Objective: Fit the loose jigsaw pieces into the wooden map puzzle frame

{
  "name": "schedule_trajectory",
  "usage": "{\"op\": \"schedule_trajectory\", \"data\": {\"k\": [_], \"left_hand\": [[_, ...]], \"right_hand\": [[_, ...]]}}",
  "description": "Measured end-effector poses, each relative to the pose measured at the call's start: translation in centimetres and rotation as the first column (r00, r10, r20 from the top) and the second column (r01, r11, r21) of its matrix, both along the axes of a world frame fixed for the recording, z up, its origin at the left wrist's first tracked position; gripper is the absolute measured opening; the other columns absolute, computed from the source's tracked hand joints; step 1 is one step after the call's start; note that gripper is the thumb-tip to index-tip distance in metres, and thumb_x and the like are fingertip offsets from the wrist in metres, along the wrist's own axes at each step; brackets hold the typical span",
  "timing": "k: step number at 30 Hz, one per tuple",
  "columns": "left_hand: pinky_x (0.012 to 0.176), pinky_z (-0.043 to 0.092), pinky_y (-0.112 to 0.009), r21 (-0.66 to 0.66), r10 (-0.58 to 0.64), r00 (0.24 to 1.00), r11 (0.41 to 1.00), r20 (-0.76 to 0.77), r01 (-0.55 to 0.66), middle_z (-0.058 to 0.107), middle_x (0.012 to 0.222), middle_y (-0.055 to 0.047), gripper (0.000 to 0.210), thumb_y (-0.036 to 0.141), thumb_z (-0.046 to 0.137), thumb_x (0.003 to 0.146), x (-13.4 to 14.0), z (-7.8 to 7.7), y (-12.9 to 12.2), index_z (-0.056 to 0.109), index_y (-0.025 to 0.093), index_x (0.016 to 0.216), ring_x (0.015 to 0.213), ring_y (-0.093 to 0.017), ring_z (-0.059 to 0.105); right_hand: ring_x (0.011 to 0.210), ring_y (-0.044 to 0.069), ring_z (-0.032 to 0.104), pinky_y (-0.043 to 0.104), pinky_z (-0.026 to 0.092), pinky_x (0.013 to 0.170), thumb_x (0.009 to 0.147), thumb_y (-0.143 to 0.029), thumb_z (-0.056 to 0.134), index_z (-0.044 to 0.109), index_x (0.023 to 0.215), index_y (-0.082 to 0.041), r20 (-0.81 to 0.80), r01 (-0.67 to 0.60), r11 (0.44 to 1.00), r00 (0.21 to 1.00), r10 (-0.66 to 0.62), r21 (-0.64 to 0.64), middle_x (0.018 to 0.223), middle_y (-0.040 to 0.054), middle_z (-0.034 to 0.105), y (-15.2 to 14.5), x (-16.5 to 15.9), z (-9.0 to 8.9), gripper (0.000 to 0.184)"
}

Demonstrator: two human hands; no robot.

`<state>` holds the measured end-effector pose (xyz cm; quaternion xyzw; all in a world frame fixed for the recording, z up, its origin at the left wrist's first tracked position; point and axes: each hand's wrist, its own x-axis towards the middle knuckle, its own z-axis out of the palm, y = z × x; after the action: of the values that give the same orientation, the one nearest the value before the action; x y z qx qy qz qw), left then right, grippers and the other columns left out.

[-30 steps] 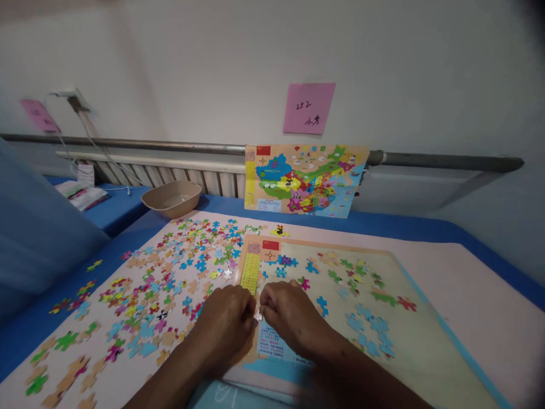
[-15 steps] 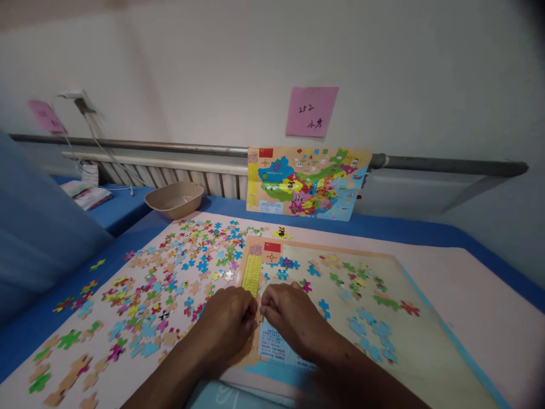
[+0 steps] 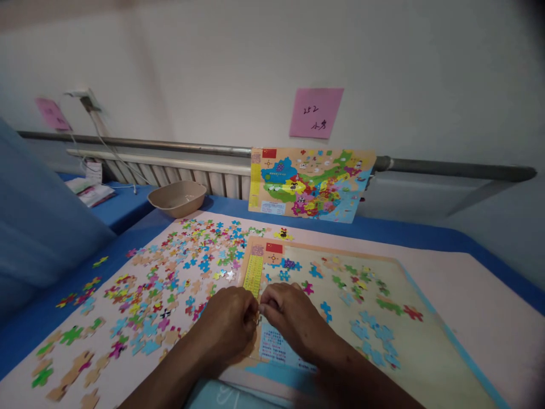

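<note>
Over the left border of the puzzle board (image 3: 340, 352), my left hand (image 3: 232, 318) and my right hand (image 3: 289, 318) meet almost fingertip to fingertip. Both are closed, with fingers curled in and thumbs pressed against them. A small peach-coloured bit shows below the fingertips; whether it is a loose piece or part of the border I cannot tell. Above my hands, the yellow strip (image 3: 254, 272) and the flag corner (image 3: 273, 248) are in place. A printed text panel (image 3: 272, 343) lies partly under my right hand. Light-blue puzzle pieces (image 3: 374, 335) rest on the board's right half.
Many loose puzzle pieces (image 3: 149, 284) spread across the pink sheet to the left. A finished map picture (image 3: 313, 184) leans on the wall behind. The beige basin (image 3: 177, 199) sits back left, near a metal rail (image 3: 191, 149). A blue curtain (image 3: 38, 227) hangs left.
The view has shifted slightly, so the surroundings appear a little further right. Both hands stay closed together at the same spot, with only slight finger movement.
</note>
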<state>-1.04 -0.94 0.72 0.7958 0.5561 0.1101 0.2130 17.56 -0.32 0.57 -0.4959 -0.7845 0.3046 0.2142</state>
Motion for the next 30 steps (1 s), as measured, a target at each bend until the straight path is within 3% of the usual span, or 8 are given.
{"op": "schedule_trajectory", "data": {"k": [5,10,14,20,25,30], "left_hand": [[0.062,0.03,-0.03,0.013,0.009,1.0,1.0,0.015,-0.009,0.069,0.076,-0.002,0.014,0.013,0.054,0.074,0.2,0.1,0.0,0.065,0.023,0.073,0.071,-0.018,0.058],[0.064,0.031,-0.03,0.023,0.012,1.0,1.0,0.024,-0.013,0.071,0.08,-0.003,0.014,0.015,0.054,0.076,0.1,0.0,-0.1,0.066,0.023,0.076,0.075,-0.02,0.06],[0.066,0.032,-0.031,0.03,-0.002,1.0,1.0,0.017,0.001,0.072,0.079,-0.003,0.015,0.016,0.054,0.078,0.1,0.1,-0.1,0.066,0.023,0.074,0.075,-0.02,0.061],[0.066,0.031,-0.031,0.057,-0.054,0.998,0.997,-0.022,0.055,0.072,0.077,-0.004,0.019,0.016,0.051,0.08,-0.1,-0.2,0.1,0.066,0.023,0.071,0.075,-0.021,0.063],[0.064,0.029,-0.032,0.055,-0.06,0.995,0.996,-0.074,0.064,0.073,0.079,-0.006,0.02,0.02,0.051,0.084,-0.3,-0.8,0.4,0.068,0.023,0.073,0.075,-0.023,0.065],[0.063,0.028,-0.032,0.066,-0.045,0.998,0.997,-0.045,0.048,0.073,0.078,-0.005,0.023,0.018,0.05,0.082,-0.3,-0.9,0.5,0.069,0.023,0.072,0.075,-0.022,0.064]], "right_hand": [[0.081,0.018,0.055,0.032,0.032,0.078,0.091,-0.009,0.057,0.063,0.08,-0.019,-0.026,0.011,1.0,1.0,-0.011,0.011,0.082,-0.0009,0.065,0.2,0.4,0.2,0.016],[0.079,0.018,0.056,0.032,0.033,0.073,0.099,-0.017,0.049,0.062,0.083,-0.019,-0.084,0.013,1.0,0.996,-0.013,0.007,0.083,-0.0001,0.064,0.3,0.9,0.8,0.02],[0.082,0.018,0.056,0.032,0.033,0.075,0.101,-0.019,0.049,0.063,0.086,-0.021,-0.091,0.044,0.997,0.995,-0.038,0.065,0.086,-0.0004,0.065,0.6,1.3,1.1,0.02],[0.08,0.018,0.054,0.034,0.03,0.08,0.094,-0.013,0.064,0.062,0.082,-0.019,0.154,-0.026,0.996,0.988,0.012,0.086,0.081,-0.0016,0.064,-0.2,0.0,0.6,0.013],[0.078,0.017,0.057,0.031,0.031,0.076,0.089,-0.011,0.067,0.063,0.08,-0.019,0.094,0.009,1.0,0.996,-0.011,0.022,0.079,-0.0021,0.066,-0.5,-0.8,0.2,0.013],[0.082,0.016,0.061,0.03,0.034,0.077,0.085,0.001,0.058,0.068,0.084,-0.02,0.03,-0.079,0.997,0.996,0.079,0.003,0.082,-0.0027,0.068,-0.1,-0.2,0.3,0.023]]}}
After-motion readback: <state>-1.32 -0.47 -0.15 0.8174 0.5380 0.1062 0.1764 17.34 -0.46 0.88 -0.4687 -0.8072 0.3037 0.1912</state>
